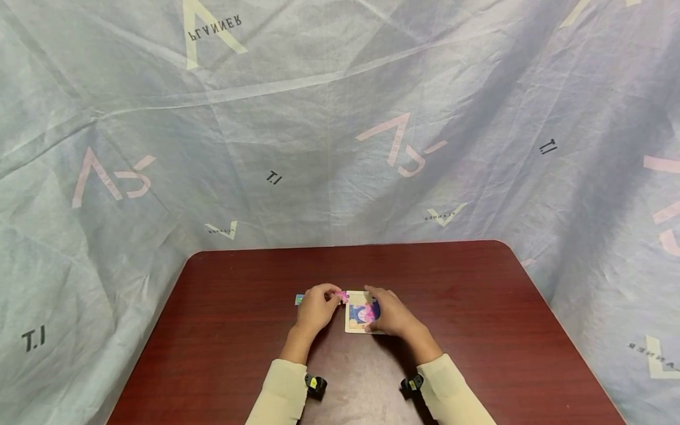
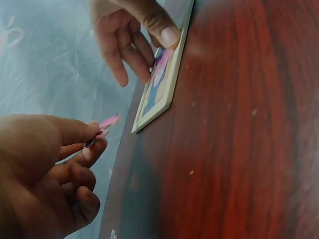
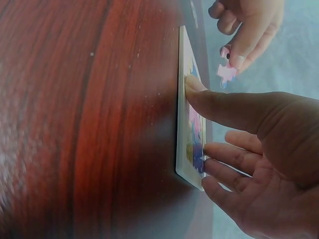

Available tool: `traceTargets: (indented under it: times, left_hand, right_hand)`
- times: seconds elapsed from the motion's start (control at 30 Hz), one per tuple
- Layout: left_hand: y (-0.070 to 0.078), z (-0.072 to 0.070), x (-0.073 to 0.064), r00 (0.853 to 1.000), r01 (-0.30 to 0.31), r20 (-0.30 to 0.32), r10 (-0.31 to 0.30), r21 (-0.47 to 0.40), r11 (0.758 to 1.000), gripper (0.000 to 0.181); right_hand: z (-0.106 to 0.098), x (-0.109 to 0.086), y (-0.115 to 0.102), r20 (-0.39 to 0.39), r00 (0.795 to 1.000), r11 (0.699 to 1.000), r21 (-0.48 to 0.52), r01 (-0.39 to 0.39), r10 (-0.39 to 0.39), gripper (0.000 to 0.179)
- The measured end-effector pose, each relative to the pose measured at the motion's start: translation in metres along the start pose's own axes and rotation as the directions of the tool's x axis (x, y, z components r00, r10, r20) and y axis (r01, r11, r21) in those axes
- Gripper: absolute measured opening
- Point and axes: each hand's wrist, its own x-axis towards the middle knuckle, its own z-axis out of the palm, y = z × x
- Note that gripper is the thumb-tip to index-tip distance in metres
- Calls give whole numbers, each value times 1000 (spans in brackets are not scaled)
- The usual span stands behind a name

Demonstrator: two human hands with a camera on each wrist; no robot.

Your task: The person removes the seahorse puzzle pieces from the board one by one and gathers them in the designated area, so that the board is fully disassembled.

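Left hand (image 1: 316,308) pinches 1 piece (image 3: 228,72) | right hand (image 1: 396,317) touches 1 puzzle board (image 1: 357,297)

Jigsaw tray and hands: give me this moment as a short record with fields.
left hand: left hand pinches a pink jigsaw piece, raised above the table
right hand: right hand has its thumb on the near border of the jigsaw tray, fingers reaching toward its far side
tray: flat on the table, partly filled with a pink and blue picture; upper-left part bare in the head view
other item: blue-green piece beside the left hand, mostly hidden
backdrop: grey printed cloth
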Motion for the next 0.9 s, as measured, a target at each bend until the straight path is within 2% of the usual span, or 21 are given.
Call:
traceTargets:
  times: [0.3,0.5,0.77,0.9]
  left_hand:
    - [-3,-12,3,1000,8,-10,-8,21,1000,7]
    - [-7,-25,4,999,25,30,-26,25,999,8]
    - [-12,-47,5,997,18,70,-26,111,994,9]
    - [-14,-53,7,994,18,101,-32,129,991,11]
  right_hand:
    - [0,1,1,-1,1000,1000,-8,10,-10,98]
    - [-1,1,1,-1,1000,1000,-9,17,-17,97]
    - [0,1,1,7,1000,1000,-12,23,-23,96]
    - [0,1,1,-1,1000,1000,-14,23,-23,97]
